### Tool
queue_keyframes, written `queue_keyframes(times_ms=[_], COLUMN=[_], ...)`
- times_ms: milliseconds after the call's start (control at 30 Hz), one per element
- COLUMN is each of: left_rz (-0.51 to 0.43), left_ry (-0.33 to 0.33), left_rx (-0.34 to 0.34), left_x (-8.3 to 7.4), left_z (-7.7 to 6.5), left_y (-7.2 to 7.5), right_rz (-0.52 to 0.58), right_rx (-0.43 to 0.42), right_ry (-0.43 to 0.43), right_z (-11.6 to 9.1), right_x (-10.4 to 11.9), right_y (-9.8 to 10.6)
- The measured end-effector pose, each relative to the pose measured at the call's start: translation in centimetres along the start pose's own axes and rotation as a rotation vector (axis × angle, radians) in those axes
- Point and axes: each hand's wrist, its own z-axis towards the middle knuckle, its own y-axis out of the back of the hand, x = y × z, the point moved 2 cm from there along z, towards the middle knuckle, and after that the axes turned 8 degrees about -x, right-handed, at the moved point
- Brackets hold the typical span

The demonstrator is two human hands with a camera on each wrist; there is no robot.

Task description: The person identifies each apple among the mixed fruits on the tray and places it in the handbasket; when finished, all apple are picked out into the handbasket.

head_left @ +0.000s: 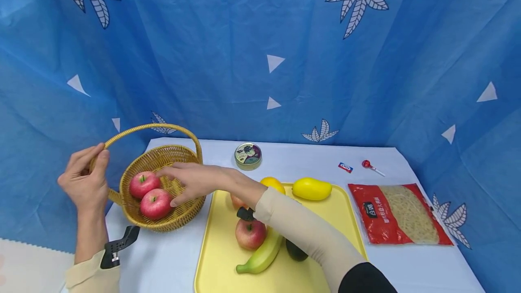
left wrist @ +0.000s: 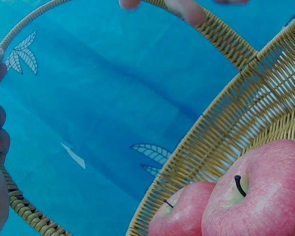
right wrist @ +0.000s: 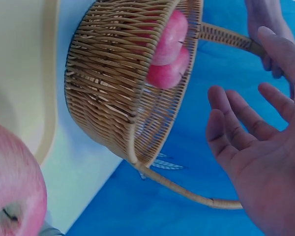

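Observation:
My left hand grips the arched handle of a wicker basket at the left of the table. The basket tilts, its opening facing me. Two red apples lie inside: an upper apple and a lower apple. Over the basket's opening is my right hand, fingers spread and loosely bent, holding nothing. In the right wrist view its palm shows bare beside the basket. The left wrist view has both apples close up, a nearer apple overlapping the other.
A yellow tray holds an apple, a banana, a mango and more fruit, partly hidden by my right arm. Behind it stands a round tin. To the right lie a small wrapped candy, a lollipop and a noodle bag.

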Motion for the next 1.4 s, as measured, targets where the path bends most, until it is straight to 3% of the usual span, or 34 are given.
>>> queue_keyframes(times_ms=[300,567,933,1400], left_rz=[-0.021,0.002,0.002,0.000], left_ry=[-0.021,-0.022,-0.020,-0.021], left_rx=[0.006,0.022,0.011,0.022], left_x=[0.0,0.2,0.1,0.3], left_z=[0.1,0.2,0.1,0.2], left_y=[0.1,0.1,0.1,0.2], right_rz=[0.008,-0.014,0.005,0.027], right_rx=[0.004,-0.015,-0.043,-0.007], right_ry=[0.055,0.096,0.027,-0.048], right_z=[-3.0,-5.9,-9.6,-13.0], right_x=[0.6,-0.1,-1.8,-3.3], right_y=[1.3,1.7,2.1,2.0])
